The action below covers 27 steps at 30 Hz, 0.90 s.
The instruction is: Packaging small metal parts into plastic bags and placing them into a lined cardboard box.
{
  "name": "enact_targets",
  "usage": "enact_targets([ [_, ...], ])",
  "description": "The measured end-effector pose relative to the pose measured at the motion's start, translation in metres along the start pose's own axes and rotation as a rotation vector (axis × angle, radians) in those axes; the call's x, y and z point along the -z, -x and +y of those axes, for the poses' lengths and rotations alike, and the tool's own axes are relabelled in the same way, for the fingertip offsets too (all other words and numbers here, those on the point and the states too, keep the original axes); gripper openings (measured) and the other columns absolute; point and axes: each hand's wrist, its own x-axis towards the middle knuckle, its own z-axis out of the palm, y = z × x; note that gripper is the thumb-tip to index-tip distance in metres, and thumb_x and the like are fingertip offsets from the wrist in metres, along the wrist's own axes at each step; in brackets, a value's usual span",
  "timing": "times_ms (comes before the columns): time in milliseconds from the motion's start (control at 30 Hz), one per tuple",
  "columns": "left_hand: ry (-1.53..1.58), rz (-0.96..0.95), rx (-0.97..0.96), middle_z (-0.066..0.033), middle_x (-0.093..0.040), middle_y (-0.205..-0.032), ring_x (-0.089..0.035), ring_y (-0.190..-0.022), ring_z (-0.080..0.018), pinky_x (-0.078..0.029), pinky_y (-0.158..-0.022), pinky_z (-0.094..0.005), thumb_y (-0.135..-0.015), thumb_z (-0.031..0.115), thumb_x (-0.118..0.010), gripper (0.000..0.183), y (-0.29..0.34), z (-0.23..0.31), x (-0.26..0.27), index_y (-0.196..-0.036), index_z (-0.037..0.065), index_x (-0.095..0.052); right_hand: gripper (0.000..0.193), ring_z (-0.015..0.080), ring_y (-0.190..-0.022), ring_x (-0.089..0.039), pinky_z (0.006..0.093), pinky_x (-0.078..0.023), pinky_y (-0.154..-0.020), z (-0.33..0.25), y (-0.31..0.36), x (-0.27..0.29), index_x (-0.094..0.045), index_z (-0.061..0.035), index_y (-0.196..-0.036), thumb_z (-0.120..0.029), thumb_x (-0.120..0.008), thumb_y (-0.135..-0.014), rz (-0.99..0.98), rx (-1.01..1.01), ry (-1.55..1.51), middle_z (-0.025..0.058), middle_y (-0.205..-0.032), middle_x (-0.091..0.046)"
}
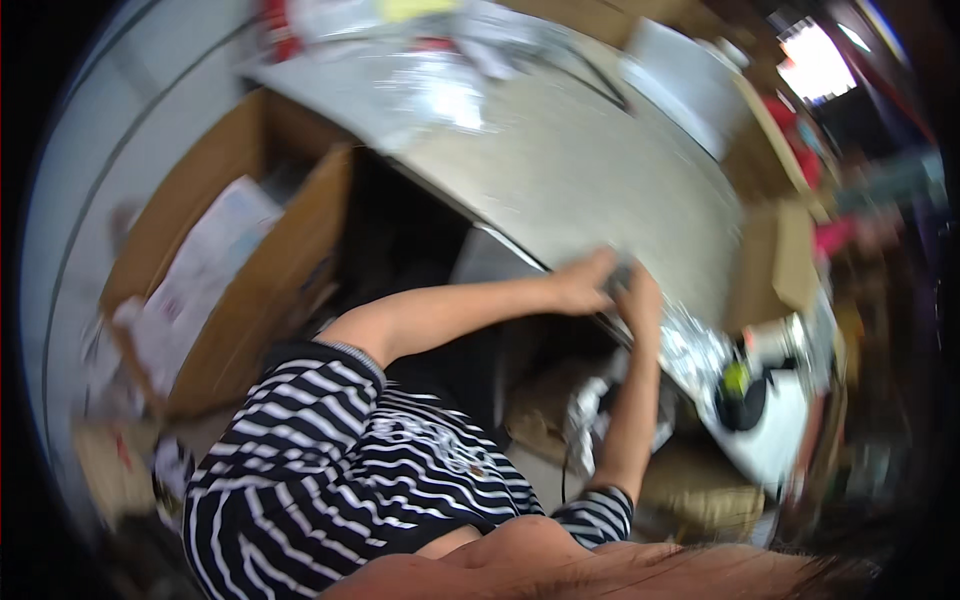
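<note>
My left hand [580, 286] and my right hand [642, 304] meet at the near edge of the table [600, 180]. Between their fingers is a small dark grey object [620, 278], too blurred to tell its kind. Both hands look closed around it, with the fingers partly smeared by motion. Beside my right hand, clear crinkled plastic wrap [690, 345] lies along the table edge.
An open cardboard box [250, 290] with papers stands at the left. More cardboard [780, 260] is at the table's right side, near a black and lime-green object [738, 395]. Plastic bags [430, 90] lie at the far left of the tabletop.
</note>
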Motion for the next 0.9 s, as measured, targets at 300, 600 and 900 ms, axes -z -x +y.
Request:
enact_targets([
  [300, 0.109, 0.371, 0.532, -0.0110, -0.070, -0.100, -0.067, -0.092, -0.0156, -0.053, -0.083, -0.0300, -0.088, 0.006, -0.062, 0.022, 0.204, 0.075, 0.375, -0.109, -0.001, -0.064, 0.038, 0.0373, -0.096, -0.062, 0.0422, -0.047, -0.085, 0.074, -0.020, -0.006, -0.057, 0.0055, -0.117, -0.007, -0.058, -0.082, -0.051, 0.190, -0.192, 0.0228, -0.101, -0.065],
  [600, -0.857, -0.409, 1.634, -0.0378, -0.023, -0.145, -0.046, -0.123, -0.0498, -0.045, -0.095, -0.0536, -0.062, 0.039, -0.084, 0.107, 0.484, 0.036, 0.460, -0.142, -0.006, -0.027, 0.047, 0.0200, -0.104, -0.057, 0.0333, -0.046, -0.089, -0.245, -0.098, -0.038, -0.053, 0.0055, -0.125, -0.016, -0.067, -0.085, -0.340, 0.234, -0.833, 0.0142, -0.116, -0.060],
  [900, -0.957, -1.009, 1.902, -0.0329, -0.015, -0.152, -0.035, -0.126, -0.0592, -0.056, -0.070, -0.0535, -0.062, 0.036, -0.085, 0.097, 0.557, 0.015, 0.422, -0.142, 0.003, -0.040, 0.020, 0.0108, -0.072, -0.056, 0.0281, -0.047, -0.064, -0.589, -0.085, -0.252, -0.066, 0.0024, -0.099, -0.008, -0.066, -0.082, -1.136, 0.834, -0.682, 0.0006, -0.083, -0.064],
])
